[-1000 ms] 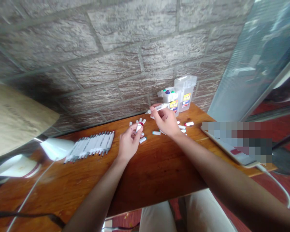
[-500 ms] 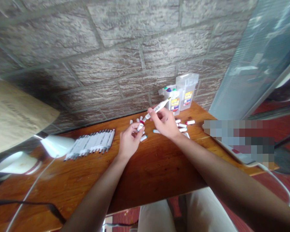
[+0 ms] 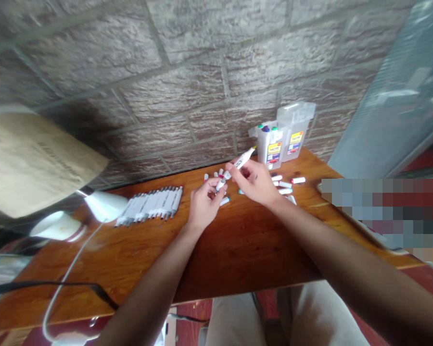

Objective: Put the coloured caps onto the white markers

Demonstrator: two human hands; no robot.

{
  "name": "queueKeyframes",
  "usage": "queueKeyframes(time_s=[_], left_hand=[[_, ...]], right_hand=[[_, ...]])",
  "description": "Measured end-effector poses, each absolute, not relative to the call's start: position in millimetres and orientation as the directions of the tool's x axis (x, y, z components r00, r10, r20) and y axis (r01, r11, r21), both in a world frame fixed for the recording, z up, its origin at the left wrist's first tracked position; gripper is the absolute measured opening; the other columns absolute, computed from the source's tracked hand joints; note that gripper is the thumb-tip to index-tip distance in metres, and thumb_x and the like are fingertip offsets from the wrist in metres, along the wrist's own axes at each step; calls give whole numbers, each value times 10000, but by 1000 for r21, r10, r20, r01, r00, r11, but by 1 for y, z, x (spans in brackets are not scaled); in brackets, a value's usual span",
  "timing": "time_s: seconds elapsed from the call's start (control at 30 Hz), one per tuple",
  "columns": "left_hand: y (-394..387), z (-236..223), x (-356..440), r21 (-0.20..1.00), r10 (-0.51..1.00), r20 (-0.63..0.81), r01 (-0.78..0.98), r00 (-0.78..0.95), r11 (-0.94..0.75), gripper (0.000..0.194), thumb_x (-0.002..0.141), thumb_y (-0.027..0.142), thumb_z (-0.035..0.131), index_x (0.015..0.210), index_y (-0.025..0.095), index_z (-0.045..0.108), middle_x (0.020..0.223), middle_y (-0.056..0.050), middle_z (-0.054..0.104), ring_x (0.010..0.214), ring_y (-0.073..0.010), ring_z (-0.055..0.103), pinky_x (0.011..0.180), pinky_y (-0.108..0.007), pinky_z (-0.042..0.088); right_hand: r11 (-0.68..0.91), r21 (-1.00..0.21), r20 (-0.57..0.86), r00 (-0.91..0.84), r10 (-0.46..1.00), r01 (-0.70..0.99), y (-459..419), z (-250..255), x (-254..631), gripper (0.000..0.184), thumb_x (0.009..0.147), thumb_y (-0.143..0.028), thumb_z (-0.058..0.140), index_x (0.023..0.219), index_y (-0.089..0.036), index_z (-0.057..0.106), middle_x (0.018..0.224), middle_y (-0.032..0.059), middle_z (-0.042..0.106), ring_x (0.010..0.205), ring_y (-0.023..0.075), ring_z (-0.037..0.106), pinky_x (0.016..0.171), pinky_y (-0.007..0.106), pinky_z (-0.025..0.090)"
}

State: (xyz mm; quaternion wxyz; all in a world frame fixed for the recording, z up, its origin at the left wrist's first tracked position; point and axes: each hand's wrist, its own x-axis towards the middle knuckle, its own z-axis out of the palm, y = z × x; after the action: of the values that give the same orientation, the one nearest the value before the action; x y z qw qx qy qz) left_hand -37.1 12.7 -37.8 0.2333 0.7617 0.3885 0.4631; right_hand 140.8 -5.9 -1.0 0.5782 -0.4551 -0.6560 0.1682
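Observation:
Between the fingertips of my left hand [image 3: 206, 199] is a small white marker cap [image 3: 221, 184]. My right hand [image 3: 256, 179] grips a white marker [image 3: 244, 158], tilted with its bare yellowish nib up and to the right. The marker's lower end is close to the cap; whether they touch is hard to make out. Loose caps lie on the table around both hands, among them a teal-edged one [image 3: 224, 201] below my left fingers and a red-edged one [image 3: 298, 180] right of my right hand.
Grey markers [image 3: 152, 205] lie in a row on the wooden table [image 3: 234, 245]. Clear marker cases [image 3: 295, 139] stand by the brick wall, one holding several markers. A white lamp [image 3: 106, 206], a white cup [image 3: 57, 226] and a paper bag [image 3: 39, 163] are left; a blurred-out device [image 3: 378, 216] is right.
The view has shifted, so the table things appear further right. The red ring seen at the left hand's cap no longer shows. Both hands keep their grips, close together.

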Motion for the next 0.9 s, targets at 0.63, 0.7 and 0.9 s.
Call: queueKeyframes(time_s=[0.63,0.7,0.9], left_hand=[[14,-42,-37,715,801,533,363,270,-598,245,953,396,666,1093,204,723,917,-51,811,693,-156,730,669,-271,573],[13,-41,-37,707,794,542,361,276,-608,255,952,395,674,1107,199,725,930,-59,812,708,-162,735,674,-273,573],[10,-40,-35,684,783,535,382,316,-621,206,961,370,676,1081,214,736,835,-32,794,649,-146,698,643,-255,551]], right_hand=[[551,-694,671,139,729,463,0,-1,149,476,983,-632,567,862,-183,671,665,18,630,553,127,521,556,290,368],[546,-711,678,224,700,443,7,-3,154,458,986,-626,568,967,-184,683,697,21,649,551,130,549,555,290,386],[542,-758,651,365,665,364,22,-13,158,473,946,-658,614,947,-189,668,610,-2,602,532,136,573,524,280,408]])
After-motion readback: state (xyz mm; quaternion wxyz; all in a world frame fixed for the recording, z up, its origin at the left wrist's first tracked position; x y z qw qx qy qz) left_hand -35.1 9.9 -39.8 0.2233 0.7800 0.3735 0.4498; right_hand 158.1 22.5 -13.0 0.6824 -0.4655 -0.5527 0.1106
